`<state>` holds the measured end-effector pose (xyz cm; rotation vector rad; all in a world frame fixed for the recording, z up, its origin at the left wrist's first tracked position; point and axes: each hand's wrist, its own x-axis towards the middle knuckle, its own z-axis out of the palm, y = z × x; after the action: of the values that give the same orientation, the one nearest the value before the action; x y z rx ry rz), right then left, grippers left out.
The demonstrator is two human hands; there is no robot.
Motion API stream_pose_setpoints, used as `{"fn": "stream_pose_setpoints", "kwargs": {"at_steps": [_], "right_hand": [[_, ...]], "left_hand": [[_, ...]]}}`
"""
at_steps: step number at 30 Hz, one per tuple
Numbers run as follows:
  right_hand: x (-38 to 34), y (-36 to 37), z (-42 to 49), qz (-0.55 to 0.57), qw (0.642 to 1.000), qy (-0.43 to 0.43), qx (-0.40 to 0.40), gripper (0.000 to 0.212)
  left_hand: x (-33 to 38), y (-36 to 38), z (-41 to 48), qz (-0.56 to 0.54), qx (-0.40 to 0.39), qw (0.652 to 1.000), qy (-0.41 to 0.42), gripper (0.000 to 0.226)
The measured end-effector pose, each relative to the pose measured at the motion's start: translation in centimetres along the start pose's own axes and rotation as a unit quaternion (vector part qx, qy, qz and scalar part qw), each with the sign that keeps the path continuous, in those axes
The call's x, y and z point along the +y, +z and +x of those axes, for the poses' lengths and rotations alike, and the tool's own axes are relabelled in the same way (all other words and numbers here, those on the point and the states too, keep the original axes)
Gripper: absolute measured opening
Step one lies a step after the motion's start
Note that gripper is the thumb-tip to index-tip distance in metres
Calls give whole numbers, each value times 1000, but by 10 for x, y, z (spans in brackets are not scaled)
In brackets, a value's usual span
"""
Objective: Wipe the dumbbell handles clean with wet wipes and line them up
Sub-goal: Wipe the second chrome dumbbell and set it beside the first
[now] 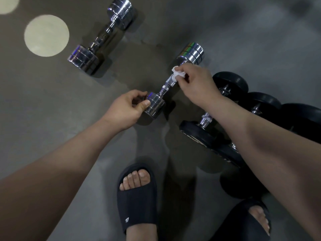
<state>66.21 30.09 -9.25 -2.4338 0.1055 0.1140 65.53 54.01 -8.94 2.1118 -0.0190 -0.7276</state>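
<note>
Left hand [128, 106] is gripping the dumbbell's [165, 86] end; right hand [196, 82] is pinching the wipe [177, 73]; a loosening grip risks it rolling.

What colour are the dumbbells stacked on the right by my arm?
Black heads with chrome handles; the black dumbbells show best in the head view.

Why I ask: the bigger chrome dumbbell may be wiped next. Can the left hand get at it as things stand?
Probably yes, once it lets go. The left hand grips the near head of the small chrome dumbbell; only bare floor lies between it and the bigger chrome dumbbell.
</note>
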Motion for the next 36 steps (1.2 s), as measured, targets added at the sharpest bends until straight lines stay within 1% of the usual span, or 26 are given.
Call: {"fn": "stream_pose_setpoints", "kwargs": {"at_steps": [5,9,10,11,13,14,15,16,18,19,20,21,23,24,25,28,29,30,32,33,34,36], "right_hand": [[3,7,-3,-10,1000,-4,10,29],[-2,12,1,-3,998,21,60,15],[-7,16,-2,-1,998,10,63,13],[-14,20,-5,2,998,-19,52,11],[-22,26,-15,-4,996,-87,-10,10],[-24,25,-16,-15,994,-104,-36,11],[-23,21,-13,-25,994,-100,-41,12],[-22,18,-8,-31,996,-77,-21,13],[-18,11,4,-34,998,-2,51,15],[-19,12,5,-34,997,20,71,15],[-22,14,2,-36,997,19,69,15],[-26,18,-2,-35,998,-7,49,15],[-29,21,-15,-28,996,-80,-22,15],[-27,17,-17,-25,994,-99,-38,15],[-24,14,-13,-22,995,-91,-28,15],[-18,7,3,-32,996,15,87,19],[-20,10,4,-35,994,27,101,20],[-23,15,2,-38,995,11,92,20],[-28,22,-5,-45,997,-49,41,21],[-28,22,-7,-44,997,-66,22,22],[-26,19,-5,-45,997,-65,19,23],[-22,11,5,-49,997,-14,59,23]], "left_hand": [[-2,-1,1,-3,3,1000,-2,28],[-2,0,1,-4,1,1000,-1,30],[-2,0,1,-4,3,1000,0,30],[-1,0,1,-3,5,1000,2,30],[1,0,1,0,8,1000,4,31],[1,0,1,0,9,1000,5,31],[2,0,0,0,10,1000,7,30],[2,0,-1,3,11,1000,9,30],[1,0,-1,7,11,1000,11,30],[0,1,-1,5,10,1000,10,30],[-1,1,0,1,8,1000,8,30],[-1,0,1,-3,6,1000,5,30],[-2,-1,3,-5,1,1000,1,30],[-2,-2,3,-2,0,1000,2,30],[-2,-2,3,2,1,1000,3,30],[-2,-2,2,5,3,1000,7,29],[-2,-2,2,5,4,1000,6,29],[-2,-2,3,4,5,1000,4,29],[-3,-2,4,-5,6,1000,-1,30],[-2,-3,4,-8,6,1000,-2,30],[-2,-4,4,-8,6,1000,-2,30],[-3,-5,4,3,5,1000,5,28]]}}
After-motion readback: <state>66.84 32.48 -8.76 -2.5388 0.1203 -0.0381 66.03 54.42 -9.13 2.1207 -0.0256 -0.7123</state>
